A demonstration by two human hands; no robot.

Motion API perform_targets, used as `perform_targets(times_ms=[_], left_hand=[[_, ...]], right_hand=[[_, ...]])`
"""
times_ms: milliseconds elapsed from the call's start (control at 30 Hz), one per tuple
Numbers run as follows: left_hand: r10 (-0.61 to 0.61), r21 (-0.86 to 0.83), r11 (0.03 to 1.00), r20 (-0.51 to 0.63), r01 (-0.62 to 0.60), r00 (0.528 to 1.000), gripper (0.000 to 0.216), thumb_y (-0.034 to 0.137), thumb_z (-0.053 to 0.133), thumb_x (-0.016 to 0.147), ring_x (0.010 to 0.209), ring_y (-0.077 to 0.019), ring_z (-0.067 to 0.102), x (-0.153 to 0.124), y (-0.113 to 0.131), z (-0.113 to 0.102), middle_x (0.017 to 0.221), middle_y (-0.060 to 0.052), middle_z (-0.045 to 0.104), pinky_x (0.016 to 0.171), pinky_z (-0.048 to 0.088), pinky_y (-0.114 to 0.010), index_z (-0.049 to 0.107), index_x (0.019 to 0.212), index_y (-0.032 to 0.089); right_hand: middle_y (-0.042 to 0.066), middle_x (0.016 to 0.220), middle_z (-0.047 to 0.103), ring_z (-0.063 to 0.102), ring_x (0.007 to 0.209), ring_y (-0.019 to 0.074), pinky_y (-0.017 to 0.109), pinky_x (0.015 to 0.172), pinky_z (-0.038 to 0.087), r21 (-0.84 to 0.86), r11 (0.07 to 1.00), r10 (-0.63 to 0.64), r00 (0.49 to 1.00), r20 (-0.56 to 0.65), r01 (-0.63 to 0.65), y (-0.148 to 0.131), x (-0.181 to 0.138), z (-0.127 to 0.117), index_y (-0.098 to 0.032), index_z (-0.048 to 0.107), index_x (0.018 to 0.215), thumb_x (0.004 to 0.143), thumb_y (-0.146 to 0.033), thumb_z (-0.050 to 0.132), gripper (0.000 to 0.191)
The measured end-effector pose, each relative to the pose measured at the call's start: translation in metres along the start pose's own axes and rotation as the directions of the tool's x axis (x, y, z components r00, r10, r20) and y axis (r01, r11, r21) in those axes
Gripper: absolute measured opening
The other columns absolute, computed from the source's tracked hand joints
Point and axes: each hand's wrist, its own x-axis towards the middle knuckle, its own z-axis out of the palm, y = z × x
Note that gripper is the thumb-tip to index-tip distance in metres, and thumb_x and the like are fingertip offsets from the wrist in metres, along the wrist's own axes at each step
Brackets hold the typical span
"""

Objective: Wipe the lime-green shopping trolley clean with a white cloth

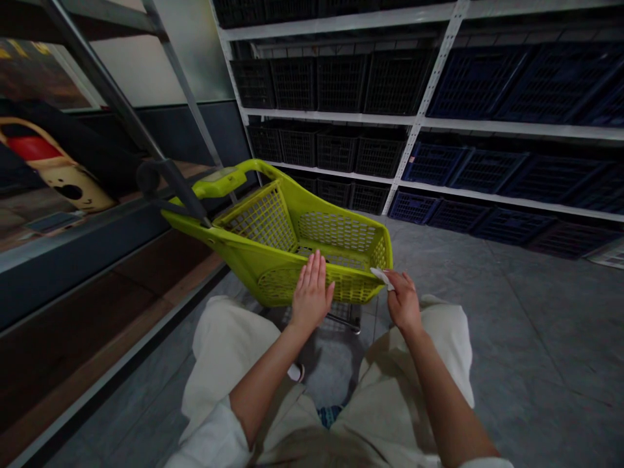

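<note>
A lime-green plastic shopping cart (273,244) stands in front of my knees, its basket showing nothing inside. My left hand (312,292) lies flat and open against the near wall of the basket, fingers stretched upward over the rim. My right hand (402,300) is closed in a pinch on a small white cloth or wipe (381,276), pressed to the basket's near right corner. My legs in light trousers frame the cart's lower end.
White metal shelving (414,123) with several dark and blue plastic crates (341,81) runs along the back and right. A dark ledge and a slanted metal frame (121,104) stand at left, touching the cart's black handle (160,179). Grey tiled floor (536,325) spreads to the right.
</note>
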Motion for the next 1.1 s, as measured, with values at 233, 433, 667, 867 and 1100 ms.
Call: perform_targets(times_ms=[233, 433, 667, 867, 1100], left_hand=[[0.014, -0.084, 0.996, -0.024, -0.016, 1.000, 0.070, 0.040, 0.035, 0.103, 0.155, -0.0254, 0.013, 0.002, -0.035, 0.002, 0.166, -0.017, 0.019, 0.123, 0.026, -0.047, 0.008, 0.159, 0.008], [-0.091, -0.202, 0.976, -0.068, 0.075, 0.994, 0.061, 0.038, 0.031, 0.104, 0.154, -0.0255, 0.020, 0.015, -0.076, 0.003, 0.164, -0.017, 0.026, 0.122, 0.027, -0.051, 0.019, 0.158, 0.012], [-0.031, -0.179, 0.983, -0.003, 0.030, 1.000, 0.046, 0.022, 0.032, 0.101, 0.144, -0.0234, 0.041, 0.017, -0.073, -0.008, 0.147, -0.012, 0.055, 0.120, 0.034, -0.047, 0.053, 0.140, 0.012], [0.042, -0.124, 0.992, 0.021, -0.039, 0.999, 0.043, 0.020, 0.035, 0.101, 0.145, -0.0227, 0.040, -0.015, -0.041, -0.021, 0.152, -0.008, 0.051, 0.120, 0.036, -0.045, 0.054, 0.139, 0.016], [-0.010, -0.115, 0.993, -0.003, 0.010, 1.000, 0.040, 0.029, 0.037, 0.102, 0.143, -0.0237, 0.044, -0.007, -0.034, -0.018, 0.152, -0.011, 0.049, 0.118, 0.039, -0.046, 0.058, 0.135, 0.016]], right_hand=[[0.009, 0.115, 0.073, 0.063, 0.115, 0.0224, 0.045, 0.110, 0.037, -0.034, 0.999, -0.015, 1.000, -0.027, 0.014, -0.053, -0.024, 0.003, -0.019, 0.067, 0.119, 0.080, -0.006, 0.039, 0.050], [0.007, 0.122, 0.070, 0.059, 0.122, 0.0202, 0.046, 0.117, 0.022, -0.018, 0.998, -0.059, 0.992, 0.114, 0.061, -0.110, -0.040, 0.016, -0.021, 0.059, 0.131, 0.076, 0.001, 0.039, 0.063], [0.005, 0.135, 0.066, 0.047, 0.139, 0.0174, 0.047, 0.122, 0.001, 0.008, 0.968, -0.247, 0.953, 0.173, 0.250, -0.129, -0.038, 0.044, -0.024, 0.052, 0.140, 0.079, 0.003, 0.039, 0.068], [0.006, 0.141, 0.062, 0.040, 0.145, 0.0183, 0.049, 0.123, 0.004, -0.129, 0.949, -0.262, 0.949, 0.175, 0.286, -0.086, -0.020, 0.043, -0.024, 0.049, 0.143, 0.080, 0.001, 0.039, 0.069], [0.005, 0.142, 0.062, 0.040, 0.145, 0.0222, 0.056, 0.121, 0.010, -0.270, 0.955, -0.103, 0.991, 0.087, 0.123, 0.005, 0.017, 0.005, -0.029, 0.049, 0.144, 0.077, 0.000, 0.040, 0.074]])
